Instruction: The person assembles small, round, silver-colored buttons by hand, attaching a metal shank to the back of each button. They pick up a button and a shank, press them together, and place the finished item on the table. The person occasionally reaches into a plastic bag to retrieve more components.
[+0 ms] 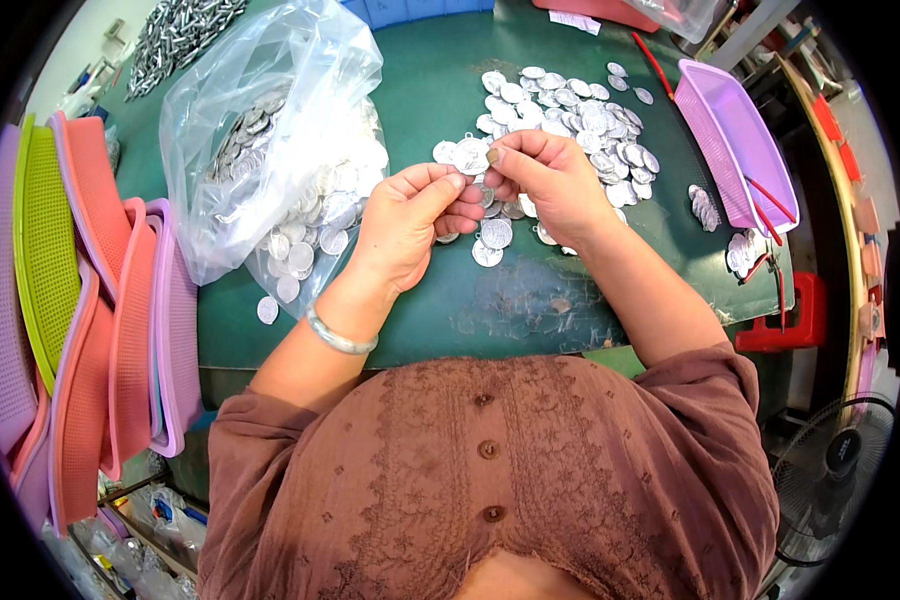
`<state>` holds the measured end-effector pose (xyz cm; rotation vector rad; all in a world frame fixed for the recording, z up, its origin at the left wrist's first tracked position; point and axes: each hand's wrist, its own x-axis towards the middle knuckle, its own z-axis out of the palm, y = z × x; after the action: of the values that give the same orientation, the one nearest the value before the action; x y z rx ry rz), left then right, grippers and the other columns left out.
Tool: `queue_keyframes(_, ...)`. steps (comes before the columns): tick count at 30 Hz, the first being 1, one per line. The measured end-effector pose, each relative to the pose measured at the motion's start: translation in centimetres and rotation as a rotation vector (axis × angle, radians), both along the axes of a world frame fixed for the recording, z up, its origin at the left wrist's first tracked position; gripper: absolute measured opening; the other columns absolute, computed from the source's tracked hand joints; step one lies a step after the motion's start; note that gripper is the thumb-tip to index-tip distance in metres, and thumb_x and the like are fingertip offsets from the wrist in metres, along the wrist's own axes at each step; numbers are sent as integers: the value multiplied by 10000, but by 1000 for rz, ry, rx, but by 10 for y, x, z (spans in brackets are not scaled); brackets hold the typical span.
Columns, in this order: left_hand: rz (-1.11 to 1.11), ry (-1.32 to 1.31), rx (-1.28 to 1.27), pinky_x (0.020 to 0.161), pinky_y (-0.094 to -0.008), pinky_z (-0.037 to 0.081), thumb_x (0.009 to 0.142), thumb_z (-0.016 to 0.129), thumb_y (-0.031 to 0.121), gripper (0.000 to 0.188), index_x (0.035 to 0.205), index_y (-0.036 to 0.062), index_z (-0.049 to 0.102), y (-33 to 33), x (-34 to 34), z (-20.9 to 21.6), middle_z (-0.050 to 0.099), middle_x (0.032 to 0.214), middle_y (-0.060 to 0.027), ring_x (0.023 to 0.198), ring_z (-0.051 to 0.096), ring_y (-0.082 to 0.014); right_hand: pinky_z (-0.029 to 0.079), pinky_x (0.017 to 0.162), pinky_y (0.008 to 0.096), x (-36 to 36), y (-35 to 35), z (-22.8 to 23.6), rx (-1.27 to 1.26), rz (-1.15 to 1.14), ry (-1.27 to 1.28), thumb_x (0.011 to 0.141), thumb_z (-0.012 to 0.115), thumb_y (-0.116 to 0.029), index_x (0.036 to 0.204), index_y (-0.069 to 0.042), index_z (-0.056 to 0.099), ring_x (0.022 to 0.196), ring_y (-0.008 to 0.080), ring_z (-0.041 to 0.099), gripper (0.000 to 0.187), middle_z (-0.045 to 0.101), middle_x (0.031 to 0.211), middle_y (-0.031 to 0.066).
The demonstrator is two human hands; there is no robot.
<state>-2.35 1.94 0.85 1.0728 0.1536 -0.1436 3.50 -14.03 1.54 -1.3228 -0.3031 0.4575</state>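
Observation:
Between the fingertips of both hands is a silvery round medal (pixel 470 156) with a small loop on its rim. My left hand (pixel 410 215) pinches its lower left edge between thumb and fingers; my right hand (pixel 550 180) grips its right side the same way. Under and just beyond the hands, a loose pile of similar medals (pixel 595 118) spreads over the green tabletop (pixel 420 320). A couple of medals (pixel 494 236) lie right below my hands. To the left, a clear plastic bag (pixel 205 215) lies open with many more medals (pixel 315 215) spilling from it.
Stacked plastic baskets (pixel 90 300) stand at the left table edge. A purple basket (pixel 735 130) sits at the right, near red-handled pliers (pixel 770 205) and small medal stacks (pixel 703 208). Grey metal pieces (pixel 180 40) are heaped far left. A red stool (pixel 805 315) and fan (pixel 835 470) stand right.

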Motion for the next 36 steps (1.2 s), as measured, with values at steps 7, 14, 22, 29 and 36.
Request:
queue_keyframes(7,23,-30,23,572,-246,495,834,525,95,110,866,-7,551,1,-1,-1,612,770,-102,638,595,-152,417,576,217,-1,1,0,-12,-2,-6,806,572,-128,840,-6,592,606,91,510,128,588,686,38)
queue_keyframes(14,34,-73,62,578,-233,486,847,509,101,135,897,-3,580,0,-1,-3,614,775,-85,644,589,-133,411,580,215,-2,1,0,-23,3,-11,804,576,-133,829,-8,595,606,86,504,129,585,680,32)
queue_keyframes(22,63,-100,101,567,-240,480,840,505,90,133,859,-24,571,-2,-2,-1,611,762,-97,626,581,-134,406,543,202,-3,3,-2,-39,-27,-51,781,593,-157,834,3,592,585,68,490,169,570,673,18)
queue_keyframes(29,78,-98,93,553,-237,471,837,510,90,132,859,-25,571,-2,-1,-2,607,744,-93,614,574,-131,404,534,200,-4,3,-3,-13,-18,-44,783,588,-144,835,8,592,579,67,489,160,568,672,17)
queue_keyframes(36,84,-98,117,546,-233,464,832,518,90,129,865,-25,567,0,-1,-2,601,733,-86,605,567,-128,404,543,201,-6,4,0,-26,-5,-60,790,577,-132,828,11,590,589,66,492,149,567,674,19)
